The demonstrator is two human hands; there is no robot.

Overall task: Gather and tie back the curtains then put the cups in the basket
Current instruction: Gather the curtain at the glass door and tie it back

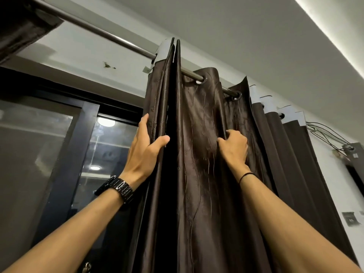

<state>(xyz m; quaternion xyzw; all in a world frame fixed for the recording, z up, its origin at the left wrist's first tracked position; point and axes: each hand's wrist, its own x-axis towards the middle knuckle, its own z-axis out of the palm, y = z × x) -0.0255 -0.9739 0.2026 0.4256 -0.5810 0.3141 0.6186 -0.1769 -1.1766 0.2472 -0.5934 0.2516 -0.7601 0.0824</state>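
Note:
A dark brown curtain (199, 154) hangs by eyelets from a metal rod (110, 36) and is bunched into folds toward the right. My left hand (143, 152), with a black watch on the wrist, holds the curtain's left edge fold between thumb and fingers. Further right, my right hand (234, 148) grips a fold of the same curtain with curled fingers. Both arms reach upward. No cups or basket are in view.
A second dark curtain (21, 26) is bunched at the top left of the rod. A dark-framed glass door (82, 154) stands behind on the left, reflecting ceiling lights. Loose wires (327, 133) and a bracket sit on the wall at right.

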